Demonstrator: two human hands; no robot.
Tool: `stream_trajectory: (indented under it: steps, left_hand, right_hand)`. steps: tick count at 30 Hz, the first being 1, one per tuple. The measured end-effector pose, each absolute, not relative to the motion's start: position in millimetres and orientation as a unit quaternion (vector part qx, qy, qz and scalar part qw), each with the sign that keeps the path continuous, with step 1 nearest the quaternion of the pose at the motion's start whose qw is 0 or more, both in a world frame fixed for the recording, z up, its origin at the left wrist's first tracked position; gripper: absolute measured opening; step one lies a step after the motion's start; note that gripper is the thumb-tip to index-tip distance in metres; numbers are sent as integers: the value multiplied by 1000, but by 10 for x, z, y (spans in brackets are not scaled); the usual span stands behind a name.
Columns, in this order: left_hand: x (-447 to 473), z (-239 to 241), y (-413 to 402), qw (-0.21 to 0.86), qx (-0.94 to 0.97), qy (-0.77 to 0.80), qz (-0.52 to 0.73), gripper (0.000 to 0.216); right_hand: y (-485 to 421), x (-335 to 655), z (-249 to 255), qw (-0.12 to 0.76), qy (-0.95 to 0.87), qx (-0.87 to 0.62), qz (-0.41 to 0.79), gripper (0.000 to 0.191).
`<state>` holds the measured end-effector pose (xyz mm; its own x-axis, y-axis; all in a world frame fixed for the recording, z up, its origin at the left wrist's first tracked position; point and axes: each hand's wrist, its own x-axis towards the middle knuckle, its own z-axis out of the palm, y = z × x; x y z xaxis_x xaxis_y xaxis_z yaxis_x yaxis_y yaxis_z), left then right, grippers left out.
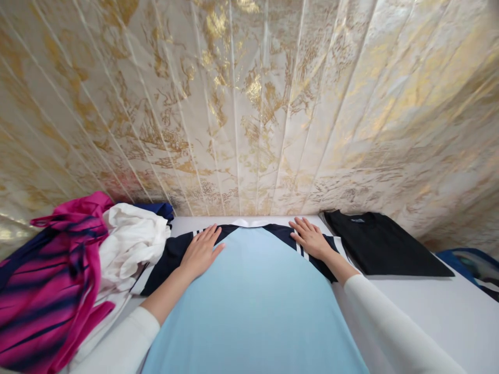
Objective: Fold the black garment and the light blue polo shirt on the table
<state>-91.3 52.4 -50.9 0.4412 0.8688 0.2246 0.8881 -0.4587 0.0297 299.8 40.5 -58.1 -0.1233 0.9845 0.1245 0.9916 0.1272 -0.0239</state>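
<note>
Head view: shirt (253,296) on white tabletop (440,311), probably curtain (249,114) behind.

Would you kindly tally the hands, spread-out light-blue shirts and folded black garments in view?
Hands: 2 (left hand, right hand)
Spread-out light-blue shirt: 1
Folded black garment: 1
Total: 4

Looks like home: gold-patterned curtain (249,114), white table (424,317), piled clothes (134,236).
</note>
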Motion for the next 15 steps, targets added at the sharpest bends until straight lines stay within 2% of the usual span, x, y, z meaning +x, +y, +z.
stream_trajectory:
  steps: [8, 15]
  left_hand:
    - [-881, -488, 557, 28, -843, -528, -100, 58]
    - [-865, -482, 769, 35, -840, -529, -114, 53]
  right_hand:
    - [512, 3043, -643, 59, -742, -666, -46, 56]
    - [709, 3102, -662, 128, -732, -660, -108, 46]
